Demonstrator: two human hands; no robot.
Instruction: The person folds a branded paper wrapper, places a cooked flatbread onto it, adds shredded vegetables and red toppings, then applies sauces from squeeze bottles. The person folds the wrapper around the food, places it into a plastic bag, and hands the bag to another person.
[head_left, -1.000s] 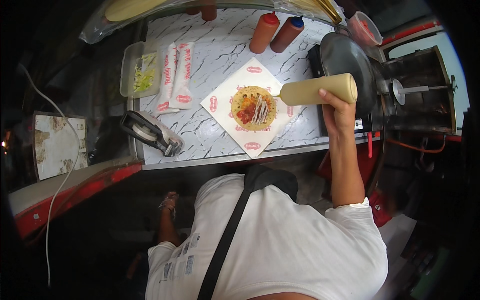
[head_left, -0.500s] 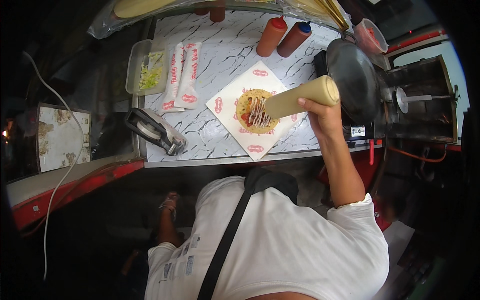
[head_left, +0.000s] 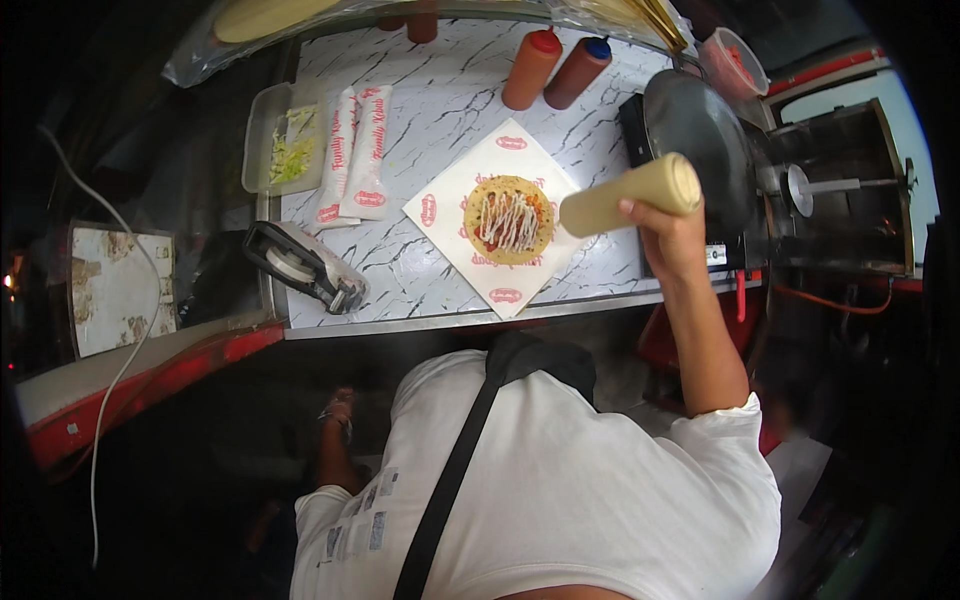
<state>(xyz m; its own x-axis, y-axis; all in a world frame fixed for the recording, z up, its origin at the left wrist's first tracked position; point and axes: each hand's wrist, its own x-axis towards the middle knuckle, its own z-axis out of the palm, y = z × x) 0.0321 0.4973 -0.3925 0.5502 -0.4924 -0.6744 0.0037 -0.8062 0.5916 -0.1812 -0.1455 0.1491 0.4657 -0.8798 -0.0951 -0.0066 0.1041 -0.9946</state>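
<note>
My right hand (head_left: 674, 238) is closed around a pale cream squeeze bottle (head_left: 628, 199), tilted so its narrow end points left. That end is just off the right edge of a round flatbread (head_left: 510, 187), over the paper. White sauce (head_left: 512, 222) runs in zigzag lines across the reddish filling in the flatbread's middle. Beneath it lies a square white wrapping paper (head_left: 440, 240) with red print, turned like a diamond on the counter. My left hand (head_left: 338, 405) hangs low beside my body, away from the counter; its fingers are too dark to make out.
On the marble-patterned counter (head_left: 420, 120), two wrapped rolls (head_left: 352, 155) lie beside a plastic tub (head_left: 262, 140) of shredded lettuce, with a tape dispenser (head_left: 305, 268) in front. A red-capped bottle (head_left: 531, 70) and blue-capped bottle (head_left: 578, 74) stand behind. A dark round pan (head_left: 695, 150) is right.
My right hand and the squeeze bottle have moved right, off the filling. More of the white sauce lines now show on the flatbread. My left hand stays low.
</note>
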